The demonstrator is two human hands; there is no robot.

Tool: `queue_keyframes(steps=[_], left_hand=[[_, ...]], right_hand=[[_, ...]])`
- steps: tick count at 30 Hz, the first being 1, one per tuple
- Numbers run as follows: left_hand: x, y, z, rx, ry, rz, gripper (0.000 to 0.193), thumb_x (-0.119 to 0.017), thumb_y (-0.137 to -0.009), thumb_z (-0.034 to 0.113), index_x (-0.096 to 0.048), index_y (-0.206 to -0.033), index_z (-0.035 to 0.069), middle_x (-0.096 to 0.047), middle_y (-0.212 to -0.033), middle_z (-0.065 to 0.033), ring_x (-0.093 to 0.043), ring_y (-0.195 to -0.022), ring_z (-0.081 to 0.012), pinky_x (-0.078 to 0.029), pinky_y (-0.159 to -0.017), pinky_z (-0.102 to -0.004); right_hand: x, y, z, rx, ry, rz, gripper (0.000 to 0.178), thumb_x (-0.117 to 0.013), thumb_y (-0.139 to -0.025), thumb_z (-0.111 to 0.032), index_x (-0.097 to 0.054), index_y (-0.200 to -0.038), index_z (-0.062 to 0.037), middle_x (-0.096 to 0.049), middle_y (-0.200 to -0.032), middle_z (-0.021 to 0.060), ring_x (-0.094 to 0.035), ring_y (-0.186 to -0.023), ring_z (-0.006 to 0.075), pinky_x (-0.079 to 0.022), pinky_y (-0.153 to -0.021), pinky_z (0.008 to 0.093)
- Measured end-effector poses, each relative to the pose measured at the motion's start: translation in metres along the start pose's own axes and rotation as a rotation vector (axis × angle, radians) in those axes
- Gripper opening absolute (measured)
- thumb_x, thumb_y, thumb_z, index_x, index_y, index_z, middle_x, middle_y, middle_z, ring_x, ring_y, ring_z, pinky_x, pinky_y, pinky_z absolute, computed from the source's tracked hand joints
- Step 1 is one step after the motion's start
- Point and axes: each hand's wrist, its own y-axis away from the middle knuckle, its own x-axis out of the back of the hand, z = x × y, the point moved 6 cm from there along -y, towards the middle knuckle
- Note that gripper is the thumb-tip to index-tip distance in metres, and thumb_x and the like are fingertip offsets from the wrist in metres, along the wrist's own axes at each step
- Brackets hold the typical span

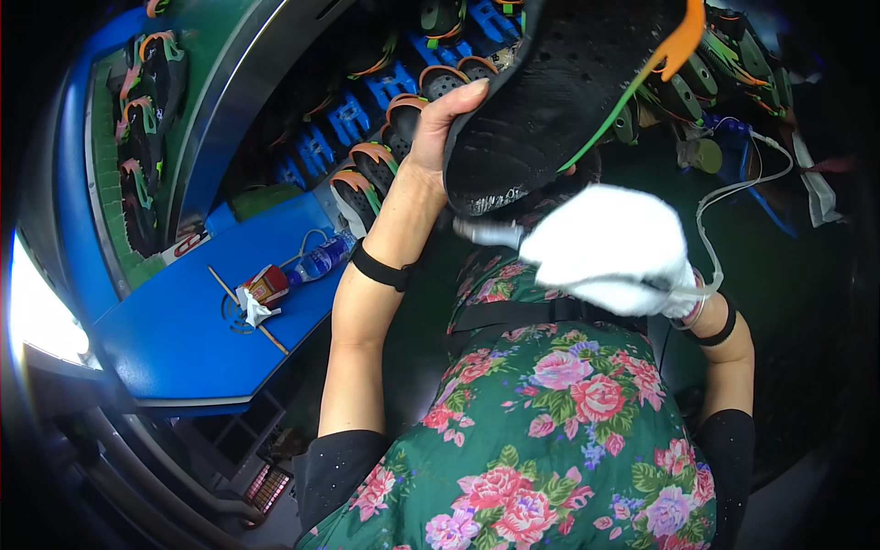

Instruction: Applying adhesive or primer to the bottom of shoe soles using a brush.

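Note:
My left hand (434, 137) grips a large black clog (541, 110), raised at the top centre. Its thumb lies along the clog's left edge, and a fingertip shows past the right edge. Small holes dot the clog, orange and green trim runs down its right side, and its lower end looks scuffed. My right hand (610, 247), in a white glove, is closed round a slim grey tool (490, 233). The tool's tip is smeared by motion, just below the clog's scuffed end; whether they touch is unclear. A pale hose (704, 215) runs up from near that hand.
Several clogs (440, 82) with orange straps stand on blue holders beyond my left hand. More clogs (154, 128) lie on a green belt at left. A blue table (183, 316) bears a bottle (321, 259), a red container (266, 284) and a thin stick (275, 343).

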Motion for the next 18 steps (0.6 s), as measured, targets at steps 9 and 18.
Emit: queue_keyframes(steps=[9,18], left_hand=[[-0.031,0.006,-0.006,-0.084,0.384,-0.129,0.074,-0.043,-0.105,0.054,-0.040,-0.155,0.000,-0.057,-0.145,-0.0250,-0.061,-0.127,-0.0413,-0.049,-0.109,-0.0583],[-0.046,0.013,-0.052,0.088,0.609,-0.184,0.076,-0.042,-0.104,0.060,-0.044,-0.153,0.002,-0.059,-0.140,-0.0272,-0.062,-0.117,-0.0559,-0.055,-0.098,-0.0635]], right_hand=[[0.032,-0.002,0.017,-0.216,0.063,0.279,0.011,-0.080,-0.078,0.001,-0.079,-0.088,-0.0031,-0.078,-0.095,0.0135,-0.076,-0.088,0.0256,-0.060,-0.081,0.0366],[0.096,-0.046,0.020,0.082,0.806,0.213,0.029,-0.072,-0.078,0.002,-0.076,-0.106,-0.0063,-0.076,-0.105,0.0100,-0.072,-0.094,0.0281,-0.060,-0.080,0.0358]])
